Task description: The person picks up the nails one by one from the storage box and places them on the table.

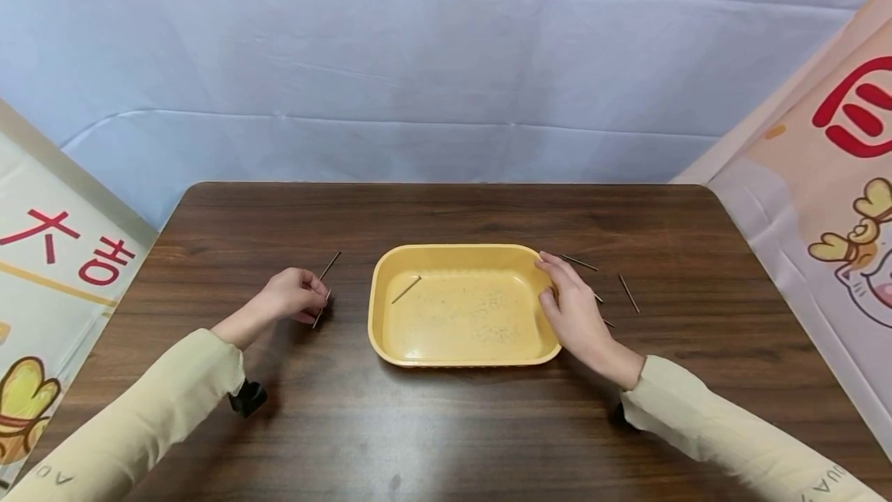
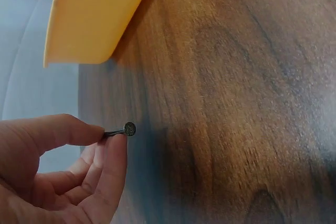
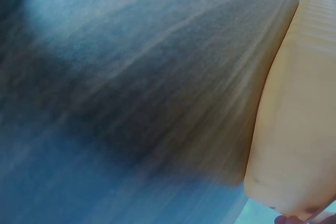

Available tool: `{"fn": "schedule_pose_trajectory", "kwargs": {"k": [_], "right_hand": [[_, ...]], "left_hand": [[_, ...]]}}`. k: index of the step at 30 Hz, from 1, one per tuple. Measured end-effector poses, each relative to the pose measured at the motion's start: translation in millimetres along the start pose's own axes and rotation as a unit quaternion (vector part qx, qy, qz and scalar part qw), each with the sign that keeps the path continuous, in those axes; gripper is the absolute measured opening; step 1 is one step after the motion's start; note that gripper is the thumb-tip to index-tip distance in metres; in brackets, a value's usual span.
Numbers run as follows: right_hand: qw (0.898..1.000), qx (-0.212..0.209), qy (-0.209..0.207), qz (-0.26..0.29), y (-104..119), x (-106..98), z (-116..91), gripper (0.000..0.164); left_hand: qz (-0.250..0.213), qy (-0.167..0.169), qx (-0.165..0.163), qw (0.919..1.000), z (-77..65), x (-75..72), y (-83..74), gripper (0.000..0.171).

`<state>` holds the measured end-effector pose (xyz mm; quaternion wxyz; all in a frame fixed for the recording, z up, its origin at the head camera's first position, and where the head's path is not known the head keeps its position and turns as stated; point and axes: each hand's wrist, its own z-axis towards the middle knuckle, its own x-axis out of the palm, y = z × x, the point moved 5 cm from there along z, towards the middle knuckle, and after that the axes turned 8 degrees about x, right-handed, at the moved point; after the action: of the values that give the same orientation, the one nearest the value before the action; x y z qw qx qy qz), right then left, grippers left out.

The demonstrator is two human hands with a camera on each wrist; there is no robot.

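My left hand [image 1: 298,297] pinches a dark nail [image 2: 114,132] between thumb and fingertips, and its round flat head faces the left wrist camera. Just beyond those fingers, another nail [image 1: 331,264] lies on the table. The yellow plastic basin [image 1: 460,361] stands at the middle of the table with a single nail [image 1: 406,290] inside, toward its left end. My right hand [image 1: 577,312] holds the basin's right rim, with the thumb over the inner side. In the right wrist view the basin's outer wall [image 3: 294,114] fills the right side, and only bits of fingertips show at the bottom.
Several nails lie right of the basin, including one at the back [image 1: 580,263] and one farther right [image 1: 629,293]; others are partly hidden by my right hand. The brown wood-grain table [image 1: 446,440] ends at a pale cloth backdrop [image 1: 418,84], with printed banners at both sides.
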<state>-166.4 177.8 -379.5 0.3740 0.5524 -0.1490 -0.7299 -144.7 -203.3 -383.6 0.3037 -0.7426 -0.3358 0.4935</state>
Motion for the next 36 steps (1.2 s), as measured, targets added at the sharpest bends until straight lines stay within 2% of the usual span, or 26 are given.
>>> {"fn": "schedule_pose_trajectory", "kwargs": {"k": [9,21,29,36], "right_hand": [[1.0,-0.002,-0.001,-0.002,0.0,0.3,-0.3,0.037],[1.0,0.001,-0.003,-0.003,-0.1,1.0,-0.2,0.037],[1.0,0.006,0.001,-0.001,0.7,0.5,-0.2,0.036],[1.0,0.004,-0.002,-0.002,0.0,0.8,0.0,0.036]], "left_hand": [[0.053,-0.004,0.003,0.9986,4.5,1.9,5.0,0.012],[0.088,-0.008,-0.001,0.9961,6.6,4.5,7.5,0.01],[0.109,-0.001,-0.001,0.994,5.9,3.1,4.1,0.007],[0.122,0.01,0.013,0.9924,9.3,-5.1,-2.8,0.009]]}}
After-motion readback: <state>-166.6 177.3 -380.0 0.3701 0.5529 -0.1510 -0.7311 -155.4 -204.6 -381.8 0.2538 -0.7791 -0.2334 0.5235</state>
